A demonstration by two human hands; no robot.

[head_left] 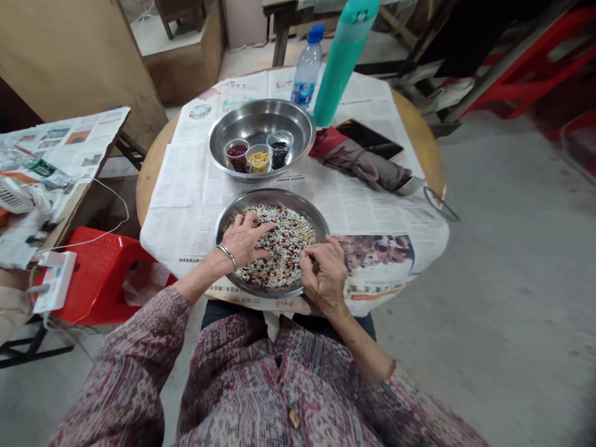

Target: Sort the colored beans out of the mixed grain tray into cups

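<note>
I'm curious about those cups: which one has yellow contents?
The middle cup in the farther bowl; the left cup shows dark red inside, the right cup black.

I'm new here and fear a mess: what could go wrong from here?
The right hand is at the rim of the shallow metal pan, near the edge of the table; pressing there might tip it and spill the mixed beans. The three plastic cups stand uncovered in the metal basin, so a knock could mix their contents. The tall teal bottle beside the basin might topple if bumped.
</note>
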